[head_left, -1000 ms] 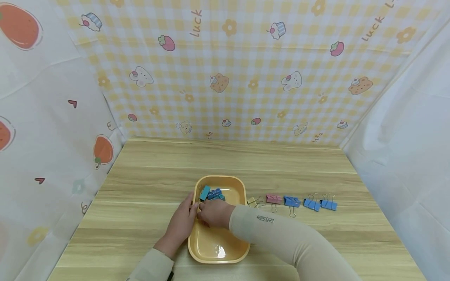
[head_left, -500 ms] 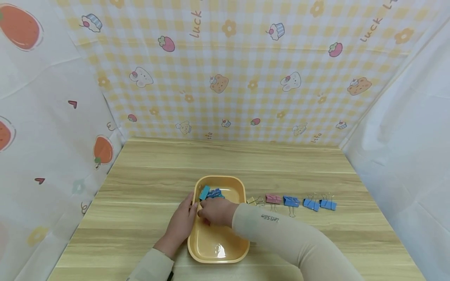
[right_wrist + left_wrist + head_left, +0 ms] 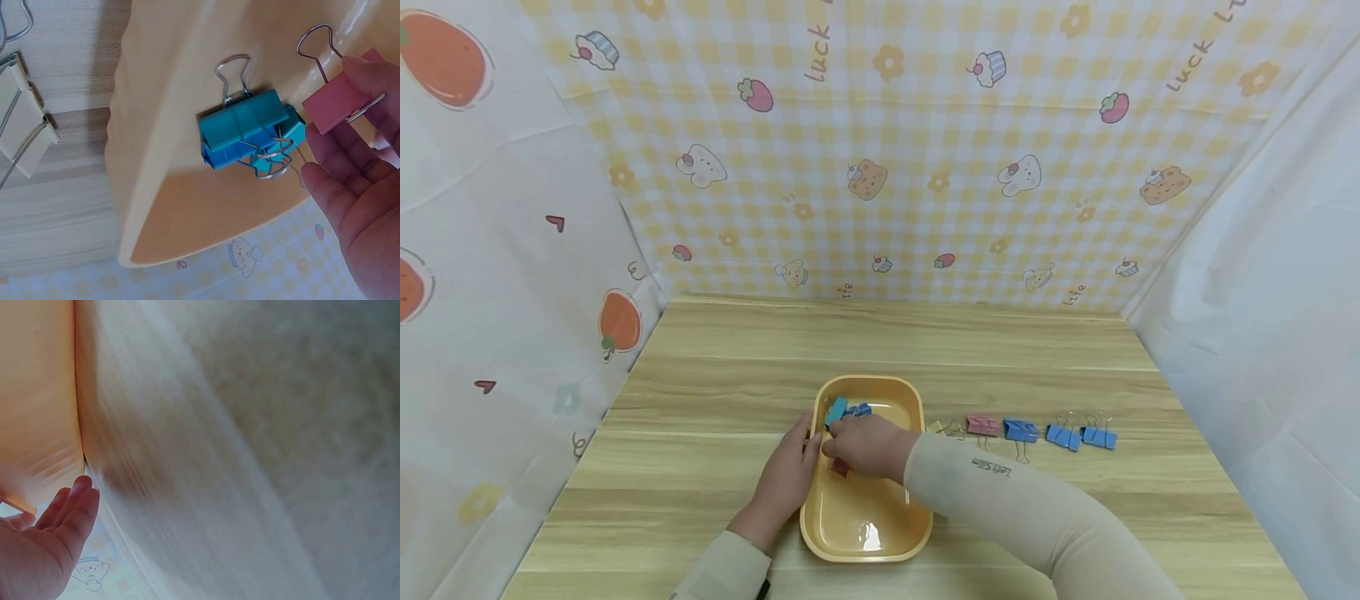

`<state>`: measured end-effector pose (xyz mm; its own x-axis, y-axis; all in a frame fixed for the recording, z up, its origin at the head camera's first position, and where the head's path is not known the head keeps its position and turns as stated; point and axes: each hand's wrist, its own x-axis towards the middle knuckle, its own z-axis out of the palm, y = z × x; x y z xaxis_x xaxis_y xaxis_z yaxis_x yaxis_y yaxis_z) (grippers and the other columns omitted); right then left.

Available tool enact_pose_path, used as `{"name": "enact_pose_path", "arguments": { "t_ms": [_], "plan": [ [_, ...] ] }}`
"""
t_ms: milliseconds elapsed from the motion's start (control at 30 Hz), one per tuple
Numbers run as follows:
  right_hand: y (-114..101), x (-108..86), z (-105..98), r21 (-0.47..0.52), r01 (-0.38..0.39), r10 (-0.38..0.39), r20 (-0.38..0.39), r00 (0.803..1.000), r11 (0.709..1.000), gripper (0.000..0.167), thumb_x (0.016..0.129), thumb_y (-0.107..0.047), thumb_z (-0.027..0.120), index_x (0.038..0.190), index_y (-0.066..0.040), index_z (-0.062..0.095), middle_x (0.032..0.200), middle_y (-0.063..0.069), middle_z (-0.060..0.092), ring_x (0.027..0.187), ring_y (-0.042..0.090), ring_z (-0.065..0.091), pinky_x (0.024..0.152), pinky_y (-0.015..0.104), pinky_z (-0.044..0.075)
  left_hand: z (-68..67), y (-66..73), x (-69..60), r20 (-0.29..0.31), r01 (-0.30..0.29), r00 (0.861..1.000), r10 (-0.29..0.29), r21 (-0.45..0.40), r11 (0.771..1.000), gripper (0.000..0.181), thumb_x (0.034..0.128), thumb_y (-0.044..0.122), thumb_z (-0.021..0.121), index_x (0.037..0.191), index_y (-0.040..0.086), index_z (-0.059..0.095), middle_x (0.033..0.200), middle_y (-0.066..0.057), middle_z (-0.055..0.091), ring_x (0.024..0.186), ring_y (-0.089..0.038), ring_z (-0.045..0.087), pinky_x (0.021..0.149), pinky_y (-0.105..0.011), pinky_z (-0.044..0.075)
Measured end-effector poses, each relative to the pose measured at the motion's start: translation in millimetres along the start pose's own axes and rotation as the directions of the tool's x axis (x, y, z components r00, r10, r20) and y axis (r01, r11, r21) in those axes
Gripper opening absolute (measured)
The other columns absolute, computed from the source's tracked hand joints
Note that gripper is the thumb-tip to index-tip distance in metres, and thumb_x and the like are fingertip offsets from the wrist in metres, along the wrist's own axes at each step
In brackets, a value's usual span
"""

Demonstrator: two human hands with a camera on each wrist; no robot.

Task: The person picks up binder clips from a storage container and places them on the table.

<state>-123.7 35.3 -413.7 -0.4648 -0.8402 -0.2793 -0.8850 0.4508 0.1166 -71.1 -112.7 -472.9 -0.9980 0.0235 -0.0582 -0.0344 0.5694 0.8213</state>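
A yellow-orange plastic tray (image 3: 868, 552) stands on the wooden table. Inside it, my right hand (image 3: 868, 446) pinches a pinkish-red binder clip (image 3: 340, 103) between thumb and fingers; one wire handle sticks up. Near those fingertips lie a teal binder clip (image 3: 244, 119), a blue one (image 3: 215, 154) under it, and another teal clip (image 3: 292, 127) beside them. My left hand (image 3: 786, 475) rests against the tray's left side, its fingers straight along the outer wall and the thumb by the rim. The head view shows only a bit of the held clip below my right hand.
Right of the tray runs a row of binder clips on the table: a pale yellow one (image 3: 936, 427), a pink one (image 3: 982, 426), then blue ones (image 3: 1021, 431). A checked cloth (image 3: 940, 125) hangs behind the table, with white cloths at both sides.
My right hand has shifted slightly right and up within the tray, and the red clip shows more below it. My left hand and the row of clips stay as they were.
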Motion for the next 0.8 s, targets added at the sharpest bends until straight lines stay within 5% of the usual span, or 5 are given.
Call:
{"name": "enact_pose_path", "arguments": {
  "t_ms": [267,567,800],
  "plan": [
    [4,-6.7,-4,-0.008,-0.007,0.006,-0.099,0.995,1.000,0.006,0.092,-0.028,0.067,0.096,-0.025,0.068,0.089,-0.007,0.055,0.074,0.007,0.051,0.062,0.018,0.045,0.0,-0.9,-0.2,0.007,-0.011,1.000,0.011,-0.002,1.000,0.051,0.1047,0.019,0.041,0.150,-0.002,0.028,0.131,-0.023,0.052,0.105,-0.028,0.061,0.086,-0.043,0.053],
    [10,-20.8,-11,0.093,-0.024,0.040,-0.179,0.983,0.995,0.009,0.091,-0.026,0.068,0.085,-0.022,0.064,0.083,-0.008,0.051,0.071,0.006,0.045,0.058,0.014,0.039,1.1,-3.5,0.8,-0.002,-0.007,1.000,0.007,-0.009,1.000,0.052,0.1046,0.021,0.042,0.150,-0.001,0.028,0.131,-0.021,0.052,0.107,-0.028,0.061,0.090,-0.046,0.050],
    [20,-30.1,-11,0.159,0.040,0.008,-0.291,0.957,0.986,0.014,0.089,-0.019,0.070,0.082,-0.017,0.059,0.086,-0.004,0.053,0.073,0.007,0.048,0.060,0.014,0.040,0.9,-3.0,0.5,-0.003,-0.009,1.000,0.009,-0.019,1.000,0.051,0.1046,0.020,0.042,0.150,0.001,0.029,0.131,-0.021,0.053,0.108,-0.028,0.060,0.093,-0.048,0.049]
  ]
}}
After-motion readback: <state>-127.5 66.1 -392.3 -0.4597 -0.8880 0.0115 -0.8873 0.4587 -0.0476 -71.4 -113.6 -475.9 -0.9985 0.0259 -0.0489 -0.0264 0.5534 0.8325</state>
